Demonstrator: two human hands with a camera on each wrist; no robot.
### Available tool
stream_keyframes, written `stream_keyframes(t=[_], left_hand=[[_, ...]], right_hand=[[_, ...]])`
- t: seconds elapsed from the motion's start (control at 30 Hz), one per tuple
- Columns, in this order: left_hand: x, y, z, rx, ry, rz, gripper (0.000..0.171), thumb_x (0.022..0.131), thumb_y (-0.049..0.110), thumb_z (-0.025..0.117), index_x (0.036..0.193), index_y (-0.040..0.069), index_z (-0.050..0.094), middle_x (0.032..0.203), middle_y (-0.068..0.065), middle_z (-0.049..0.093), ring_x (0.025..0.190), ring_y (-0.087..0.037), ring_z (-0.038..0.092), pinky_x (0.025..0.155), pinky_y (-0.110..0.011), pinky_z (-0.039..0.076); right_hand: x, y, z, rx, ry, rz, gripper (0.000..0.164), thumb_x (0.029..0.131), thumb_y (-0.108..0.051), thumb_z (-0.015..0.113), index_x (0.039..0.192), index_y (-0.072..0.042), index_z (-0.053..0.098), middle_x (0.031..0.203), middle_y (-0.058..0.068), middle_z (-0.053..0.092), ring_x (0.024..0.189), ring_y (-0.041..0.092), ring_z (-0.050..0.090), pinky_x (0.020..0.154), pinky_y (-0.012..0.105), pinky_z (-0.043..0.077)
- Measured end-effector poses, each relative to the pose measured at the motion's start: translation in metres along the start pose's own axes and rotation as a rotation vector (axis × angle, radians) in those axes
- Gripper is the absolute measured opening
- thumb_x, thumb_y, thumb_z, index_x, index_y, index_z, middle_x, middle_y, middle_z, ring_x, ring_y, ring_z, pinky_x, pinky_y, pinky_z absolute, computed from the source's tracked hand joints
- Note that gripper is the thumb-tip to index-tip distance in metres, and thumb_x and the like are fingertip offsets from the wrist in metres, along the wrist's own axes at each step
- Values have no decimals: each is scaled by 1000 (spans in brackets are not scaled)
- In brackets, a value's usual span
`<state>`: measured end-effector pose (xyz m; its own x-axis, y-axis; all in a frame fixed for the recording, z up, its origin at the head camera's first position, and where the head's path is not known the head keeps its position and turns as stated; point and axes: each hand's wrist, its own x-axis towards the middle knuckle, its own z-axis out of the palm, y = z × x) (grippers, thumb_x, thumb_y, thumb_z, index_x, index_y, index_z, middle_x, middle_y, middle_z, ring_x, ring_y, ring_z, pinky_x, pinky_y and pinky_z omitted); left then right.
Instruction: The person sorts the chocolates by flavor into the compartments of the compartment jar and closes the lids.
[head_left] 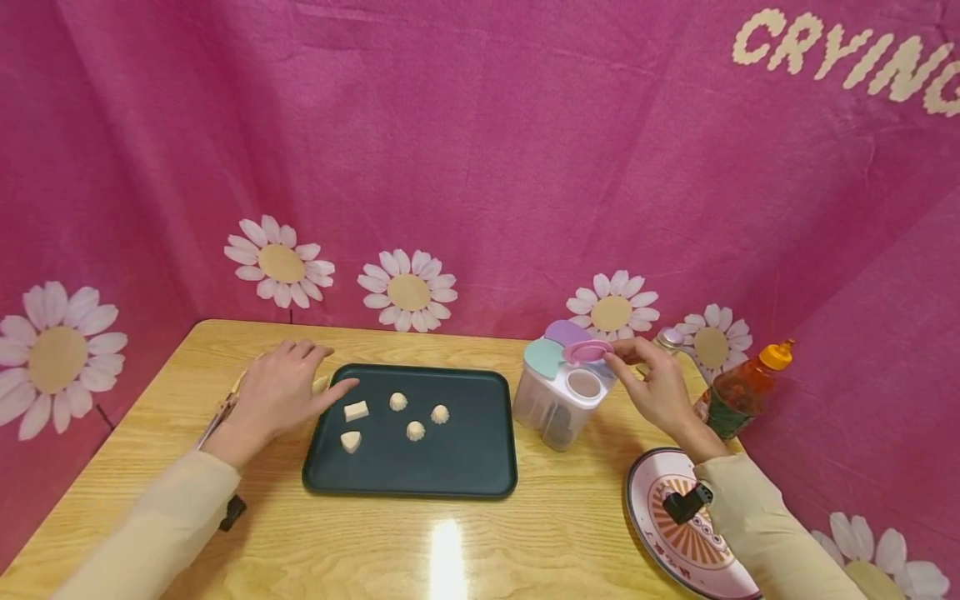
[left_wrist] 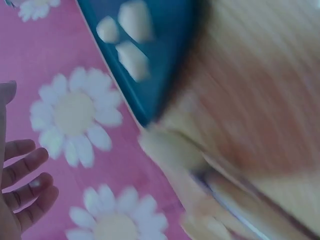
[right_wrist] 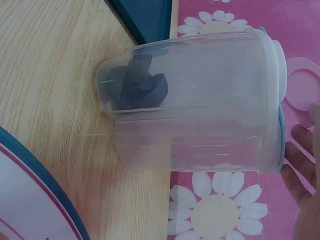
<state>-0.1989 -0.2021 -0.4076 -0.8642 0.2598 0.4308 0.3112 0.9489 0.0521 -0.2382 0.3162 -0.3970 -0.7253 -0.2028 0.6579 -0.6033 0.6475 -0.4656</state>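
Observation:
My right hand (head_left: 660,390) pinches the edge of a pink flip lid (head_left: 587,352), which stands raised on a clear plastic storage container (head_left: 536,407). Below that lid a round opening shows in the white top, with mint and purple lids beside it. Dark pieces (right_wrist: 135,82) lie at the container's bottom in the right wrist view. My left hand (head_left: 281,392), fingers spread and holding nothing, hovers by the left edge of a dark green tray (head_left: 450,467). Several small cream-coloured pieces (head_left: 356,410) sit on the tray, some ridged like little domes.
Partly hidden by the left hand lies a long thin utensil (head_left: 217,419), blurred in the left wrist view. A patterned plate (head_left: 645,500) is under the right forearm. A sauce bottle (head_left: 738,392) with an orange cap and a small jar (head_left: 668,338) stand at the right.

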Motion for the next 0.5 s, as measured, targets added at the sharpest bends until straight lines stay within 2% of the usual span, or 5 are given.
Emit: stream_keyframes(t=[0.17,0.33,0.5], left_hand=[[24,36,14,-88,78,99,61,87,55,79,122,5,75,116,-17,78,105,-35,75,81,-49,64],[45,76,29,-282,208,222,45,87,44,84,115,9,78,104,-8,80,93,-24,76,71,-37,63],[63,117,43,-460,278,328,32,86,33,87,109,11,79,98,-3,79,88,-18,74,67,-29,60]], right_hand=[[1,0,0,2,-2,3,14,90,4,78,103,1,74,93,16,77,87,-15,59,79,9,51],[1,0,-1,-2,-1,6,14,90,4,78,103,1,74,93,17,77,87,-15,58,80,7,50],[0,0,0,0,1,2,14,90,4,78,103,1,74,94,16,77,88,-15,59,80,9,52]])
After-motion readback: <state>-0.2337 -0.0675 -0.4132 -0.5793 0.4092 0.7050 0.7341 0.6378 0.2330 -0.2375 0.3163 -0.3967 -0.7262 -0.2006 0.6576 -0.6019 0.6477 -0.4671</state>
